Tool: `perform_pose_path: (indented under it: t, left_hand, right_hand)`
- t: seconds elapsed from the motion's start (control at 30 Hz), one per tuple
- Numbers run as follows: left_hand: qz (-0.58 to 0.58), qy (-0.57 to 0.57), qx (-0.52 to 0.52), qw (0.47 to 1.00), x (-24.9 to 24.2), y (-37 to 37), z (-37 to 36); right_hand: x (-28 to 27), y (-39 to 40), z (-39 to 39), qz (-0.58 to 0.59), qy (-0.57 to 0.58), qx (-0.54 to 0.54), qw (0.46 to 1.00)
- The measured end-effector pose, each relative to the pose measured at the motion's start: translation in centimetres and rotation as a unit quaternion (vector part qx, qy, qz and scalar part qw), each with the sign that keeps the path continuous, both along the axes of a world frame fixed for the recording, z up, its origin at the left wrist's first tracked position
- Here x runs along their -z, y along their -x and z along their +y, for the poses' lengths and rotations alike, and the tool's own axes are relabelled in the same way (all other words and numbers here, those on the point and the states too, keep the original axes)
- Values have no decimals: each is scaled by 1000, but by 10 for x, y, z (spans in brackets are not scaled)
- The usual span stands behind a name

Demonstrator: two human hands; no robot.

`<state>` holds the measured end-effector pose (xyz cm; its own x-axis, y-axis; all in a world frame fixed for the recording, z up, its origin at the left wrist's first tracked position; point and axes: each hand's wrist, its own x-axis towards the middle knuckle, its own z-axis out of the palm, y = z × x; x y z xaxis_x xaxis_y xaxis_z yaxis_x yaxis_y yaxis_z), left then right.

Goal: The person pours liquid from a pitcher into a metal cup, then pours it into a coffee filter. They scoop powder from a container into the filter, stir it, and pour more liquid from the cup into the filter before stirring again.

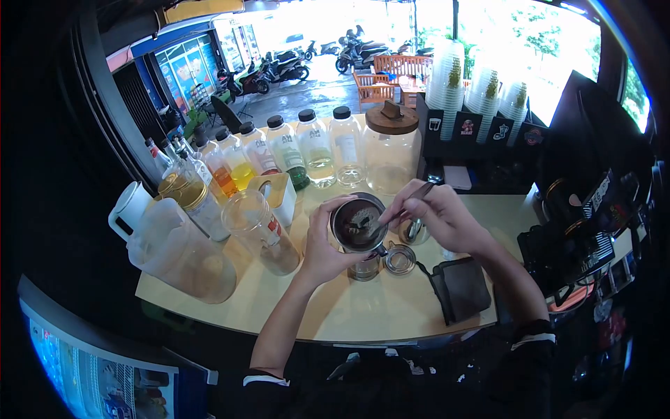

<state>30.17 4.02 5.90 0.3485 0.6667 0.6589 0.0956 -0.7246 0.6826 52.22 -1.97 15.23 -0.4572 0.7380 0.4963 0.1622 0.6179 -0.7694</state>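
My left hand [322, 248] is wrapped round the side of a dark-rimmed cup [336, 222]. Brown, foamy liquid [364, 215] shows inside it, and a small handle sticks out at its lower right. Between the fingers of my right hand [440, 218] is a spoon [421, 193], its upper end pointing back and its lower end dipping into the liquid. Under the cup, partly hidden by it, stands a clear glass vessel [364, 269]. A round metal strainer-like piece [400, 259] lies just right of that, and a shiny metal vessel [414, 232] is partly covered by my right hand.
Left on the counter [335, 311] stand a large plastic pitcher [183, 255] and a tall clear container [259, 234]. Several black-capped bottles [319, 150] and a wooden-lidded jar [393, 157] line the back. A dark pouch [460, 290] lies front right, below stacked plastic cups [447, 77].
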Motion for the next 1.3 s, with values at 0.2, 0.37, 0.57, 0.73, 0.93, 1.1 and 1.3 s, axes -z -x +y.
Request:
perform_pose_path:
  t: [0.2, 0.37, 0.57, 0.73, 0.93, 1.1, 1.3]
  left_hand:
    - [-22, -40, -47, 998, 9, -6, -5]
    - [-32, -61, -94, 993, 16, -9, -8]
    - [-53, -47, -112, 991, 20, -14, -15]
    - [-73, -53, -105, 990, 22, -15, -16]
    - [-74, -62, -96, 991, 22, -15, -18]
    - [-84, -40, -93, 991, 26, -16, -17]
    - [-98, -25, -79, 992, 24, -16, -17]
  right_hand:
    - [-9, 4, 3, -16, -4, -6, 1000]
    - [-12, 5, 6, -14, -10, 7, 1000]
    - [-4, 16, 5, -29, -1, 7, 1000]
    - [3, 18, 3, -31, 14, 7, 999]
    - [3, 19, -1, 10, 47, 31, 998]
    - [5, 19, -7, -2, -8, 45, 999]
    - [6, 16, -4, -13, -46, 44, 998]
